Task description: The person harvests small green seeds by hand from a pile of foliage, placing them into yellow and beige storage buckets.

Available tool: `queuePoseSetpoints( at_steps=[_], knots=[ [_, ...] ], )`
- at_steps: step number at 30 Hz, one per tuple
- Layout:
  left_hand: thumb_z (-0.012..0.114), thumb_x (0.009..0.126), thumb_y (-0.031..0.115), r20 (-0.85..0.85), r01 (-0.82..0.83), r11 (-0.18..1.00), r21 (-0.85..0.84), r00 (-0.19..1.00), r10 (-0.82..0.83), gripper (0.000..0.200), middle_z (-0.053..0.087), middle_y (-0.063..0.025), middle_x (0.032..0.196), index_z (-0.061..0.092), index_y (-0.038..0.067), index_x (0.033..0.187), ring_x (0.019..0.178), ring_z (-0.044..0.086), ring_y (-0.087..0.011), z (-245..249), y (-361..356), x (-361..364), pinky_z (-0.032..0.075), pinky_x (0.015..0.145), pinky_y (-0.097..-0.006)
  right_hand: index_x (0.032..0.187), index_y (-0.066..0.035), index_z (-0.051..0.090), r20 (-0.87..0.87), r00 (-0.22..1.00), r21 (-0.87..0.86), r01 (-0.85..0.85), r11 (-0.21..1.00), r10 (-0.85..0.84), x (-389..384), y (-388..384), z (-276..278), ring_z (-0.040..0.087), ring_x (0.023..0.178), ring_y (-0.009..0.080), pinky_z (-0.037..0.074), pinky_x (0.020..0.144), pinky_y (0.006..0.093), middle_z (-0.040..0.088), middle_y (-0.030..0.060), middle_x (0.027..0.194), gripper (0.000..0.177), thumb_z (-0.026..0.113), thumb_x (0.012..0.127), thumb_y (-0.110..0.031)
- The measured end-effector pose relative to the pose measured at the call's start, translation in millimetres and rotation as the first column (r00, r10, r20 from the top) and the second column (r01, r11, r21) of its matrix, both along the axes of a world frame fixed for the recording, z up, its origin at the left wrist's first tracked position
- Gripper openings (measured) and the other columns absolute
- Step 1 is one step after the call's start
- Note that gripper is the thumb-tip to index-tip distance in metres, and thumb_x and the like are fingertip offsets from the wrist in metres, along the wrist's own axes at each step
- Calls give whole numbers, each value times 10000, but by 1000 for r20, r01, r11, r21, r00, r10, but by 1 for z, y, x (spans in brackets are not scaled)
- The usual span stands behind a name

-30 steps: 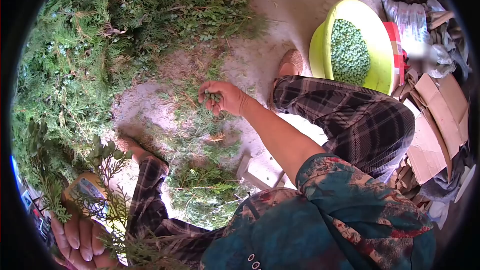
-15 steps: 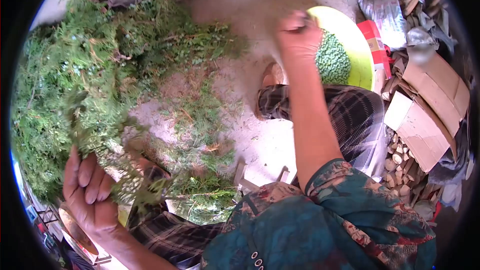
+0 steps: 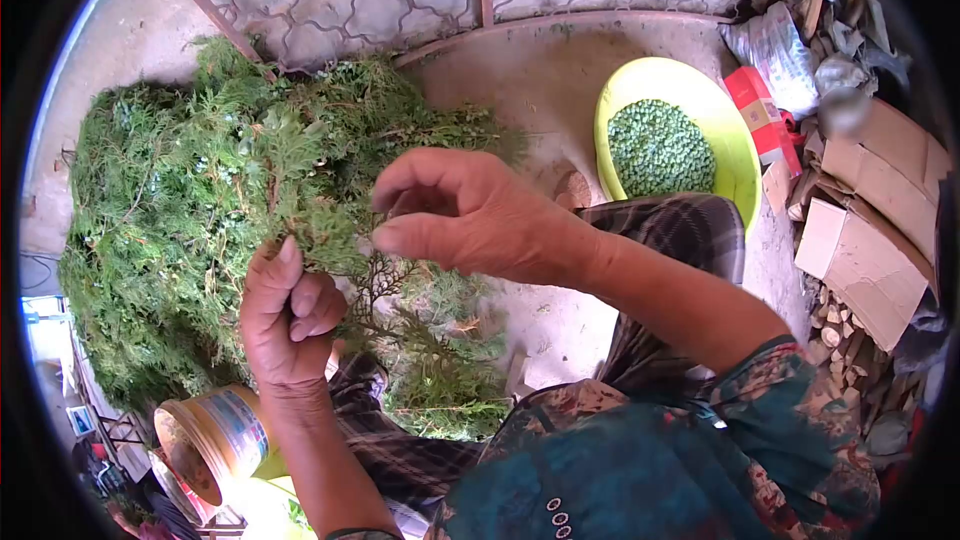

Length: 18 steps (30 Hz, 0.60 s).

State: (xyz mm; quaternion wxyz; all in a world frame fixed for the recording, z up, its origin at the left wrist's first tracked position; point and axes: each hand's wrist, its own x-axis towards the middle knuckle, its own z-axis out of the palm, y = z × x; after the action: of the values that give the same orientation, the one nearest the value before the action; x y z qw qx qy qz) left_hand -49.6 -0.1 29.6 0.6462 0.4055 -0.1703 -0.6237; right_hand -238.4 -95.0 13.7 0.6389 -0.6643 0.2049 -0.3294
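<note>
The left hand (image 3: pixel 288 325) pinches a cypress-like sprig (image 3: pixel 335 240), best kept steady and uncrushed, while the right hand (image 3: pixel 480 215) hovers to its right, thumb and fingers parted.

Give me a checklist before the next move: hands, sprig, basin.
1. Left hand gripping sprig: ok, pinched between thumb and fingers.
2. Right hand open: ok, thumb and fingertips apart.
3. Right hand empty: cannot tell, its inside is shadowed.
4. Basin has room: ok, bare inner side shows beside the berries.
5. Berries on sprig: cannot tell, too small to make out.
</note>
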Motion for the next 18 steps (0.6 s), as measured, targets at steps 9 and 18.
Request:
queuePoseSetpoints(
  at_steps=[9, 18],
  knots=[
    [586, 846, 127, 448, 43, 998, -46, 894, -18, 160, 518, 12, 600, 554, 56, 986, 446, 387, -38, 3, -8, -18, 299, 418, -174, 910, -9, 515, -154, 973, 45, -165, 985, 170, 7, -4, 16, 457, 609, 43, 397, 508, 212, 512, -3, 708, 224, 647, 801, -153],
    [534, 870, 60, 534, -69, 997, 42, 845, 36, 103, 556, 42, 710, 586, 53, 959, 559, 417, -4, -3, -23, -26, 318, 483, -153, 788, -30, 438, -79, 929, -537, 266, 800, -362, 28, -34, -12, 440, 526, 81, 394, 470, 233, 471, 5, 625, 115, 549, 758, -32]
  ],
)
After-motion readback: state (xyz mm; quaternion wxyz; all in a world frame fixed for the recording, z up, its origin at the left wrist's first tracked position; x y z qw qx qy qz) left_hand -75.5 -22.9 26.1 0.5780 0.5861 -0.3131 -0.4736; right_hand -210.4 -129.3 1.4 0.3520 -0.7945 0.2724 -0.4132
